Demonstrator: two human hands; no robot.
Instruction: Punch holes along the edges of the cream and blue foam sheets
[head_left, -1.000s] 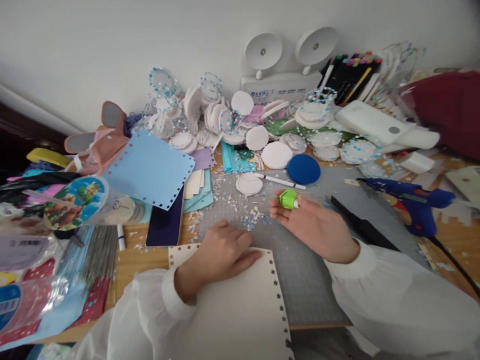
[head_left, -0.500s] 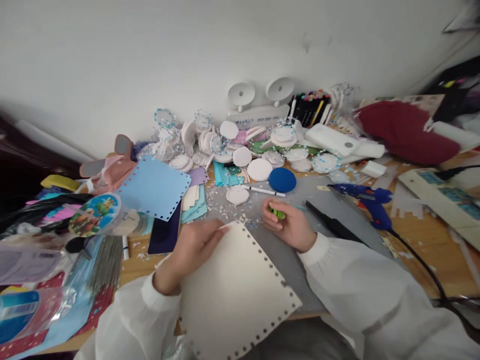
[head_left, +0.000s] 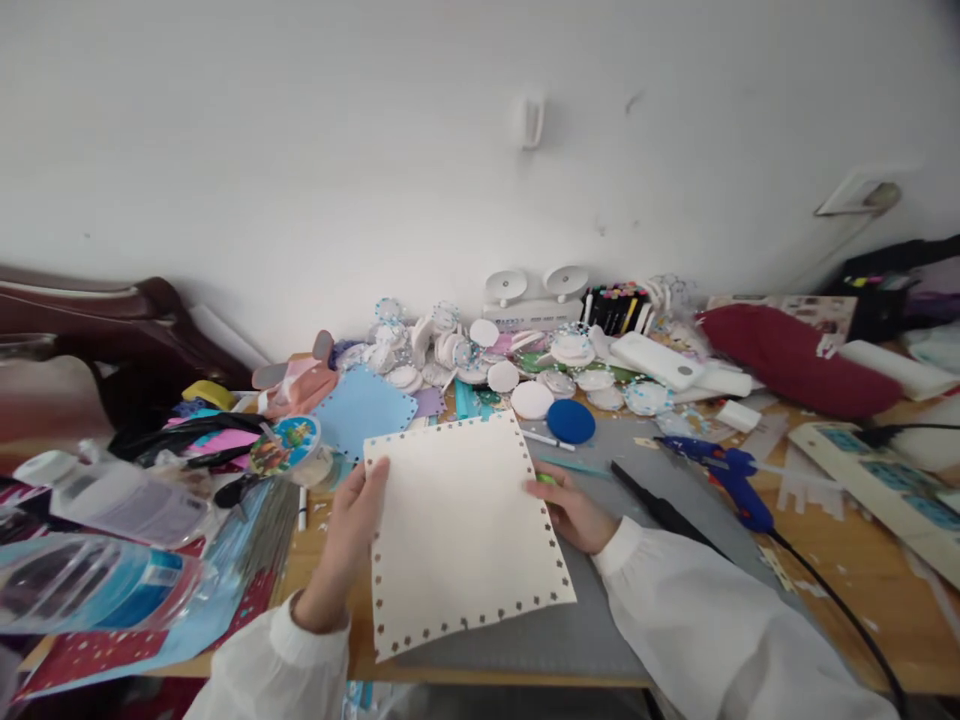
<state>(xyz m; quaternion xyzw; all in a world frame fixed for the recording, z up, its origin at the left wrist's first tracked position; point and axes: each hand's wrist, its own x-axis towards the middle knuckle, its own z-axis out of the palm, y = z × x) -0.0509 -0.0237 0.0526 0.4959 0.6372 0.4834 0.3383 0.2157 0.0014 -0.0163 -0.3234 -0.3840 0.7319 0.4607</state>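
A cream sheet (head_left: 461, 530) with small flower-shaped holes punched along its edges is held up over the grey mat (head_left: 600, 610). My left hand (head_left: 352, 530) grips its left edge, thumb on the front face. At the right edge my right hand (head_left: 566, 505) is closed around a small green tool (head_left: 547, 479), with its fingertips touching the sheet. The tool is mostly hidden by the hand and sheet. Beyond the sheet lie a blue disc (head_left: 571, 421) and a white pen (head_left: 547, 440).
A blue glue gun (head_left: 720, 465) with a black cable lies right, near a power strip (head_left: 885, 480). White discs (head_left: 532, 399) are heaped along the wall. Bottles (head_left: 112, 495), a tub (head_left: 292, 450) and a blue sheet (head_left: 367, 410) crowd the left.
The view has tilted up. The cream sheet has been turned squarer and raised, my left hand has moved to its left side, and my right hand has come to its right edge.
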